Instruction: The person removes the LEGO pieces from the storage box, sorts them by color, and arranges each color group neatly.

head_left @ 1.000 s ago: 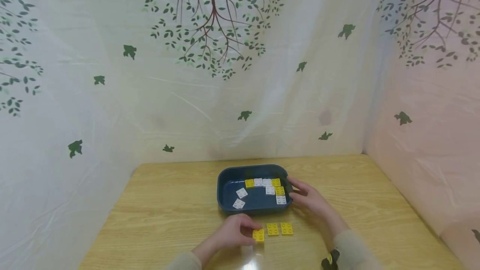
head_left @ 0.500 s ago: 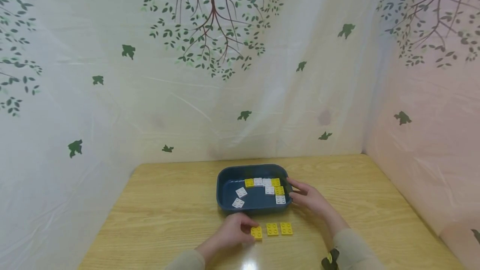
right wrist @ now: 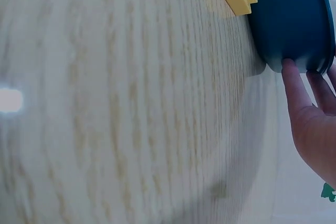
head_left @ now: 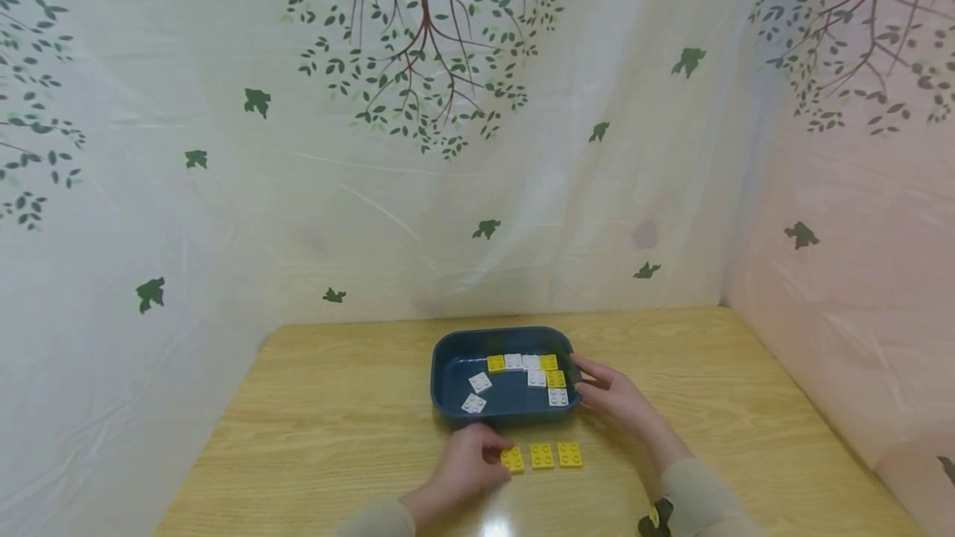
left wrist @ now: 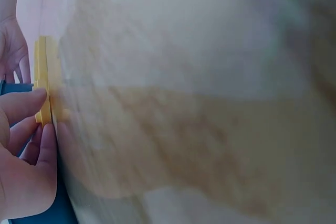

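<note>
My left hand (head_left: 466, 464) pinches a yellow toy brick (head_left: 512, 460) low over the table, at the left end of a short row. Beside it lie a second yellow brick (head_left: 541, 456) and a third yellow brick (head_left: 569, 454), studs up. In the left wrist view, thumb and fingers of the left hand (left wrist: 26, 150) grip the brick's edge (left wrist: 43, 77). My right hand (head_left: 615, 394) touches the right end of a dark blue tray (head_left: 492, 419) with fairly straight fingers. The right wrist view has the thumb of that hand (right wrist: 317, 124) against the tray's outer wall (right wrist: 286, 30).
Inside the tray, several white bricks (head_left: 480, 383) and yellow bricks (head_left: 496, 365) lie flat, most along the back and right. A black-and-yellow object (head_left: 655, 519) shows by the right sleeve. Leaf-printed curtains (head_left: 418, 214) rise behind the wooden table (head_left: 328, 404).
My left hand has brought its yellow brick slightly back toward the tray and a little left, level with the other two. The right hand stays at the tray.
</note>
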Demonstrator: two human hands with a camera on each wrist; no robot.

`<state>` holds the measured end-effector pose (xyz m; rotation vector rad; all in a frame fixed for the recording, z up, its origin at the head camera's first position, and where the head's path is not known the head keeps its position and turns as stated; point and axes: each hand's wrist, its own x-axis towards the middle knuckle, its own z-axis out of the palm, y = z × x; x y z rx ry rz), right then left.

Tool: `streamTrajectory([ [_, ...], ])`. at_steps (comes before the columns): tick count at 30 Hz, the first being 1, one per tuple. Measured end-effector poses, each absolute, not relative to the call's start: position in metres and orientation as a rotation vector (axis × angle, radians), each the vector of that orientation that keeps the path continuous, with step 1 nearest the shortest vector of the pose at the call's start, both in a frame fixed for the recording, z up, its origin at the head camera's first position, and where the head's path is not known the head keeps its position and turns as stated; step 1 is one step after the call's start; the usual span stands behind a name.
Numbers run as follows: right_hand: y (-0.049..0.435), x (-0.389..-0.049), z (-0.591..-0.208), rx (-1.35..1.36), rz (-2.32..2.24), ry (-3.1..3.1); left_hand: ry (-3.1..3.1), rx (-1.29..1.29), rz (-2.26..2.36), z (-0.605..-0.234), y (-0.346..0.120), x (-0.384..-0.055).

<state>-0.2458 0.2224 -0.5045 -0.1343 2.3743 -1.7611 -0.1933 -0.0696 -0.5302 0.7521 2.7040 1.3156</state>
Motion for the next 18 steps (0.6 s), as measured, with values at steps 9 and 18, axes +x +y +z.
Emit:
streamTrajectory([
  [9,0.2222,-0.2463,-0.5072,-0.129,-1.756,2.381,2.813,0.849,1.288,-0.5300,-0.0677,-0.1894],
  [18,0.2215,-0.2440,-0.5061,-0.119,-1.728,2.413,2.773,0.823,1.279,-0.5274,-0.0699,-0.1877],
])
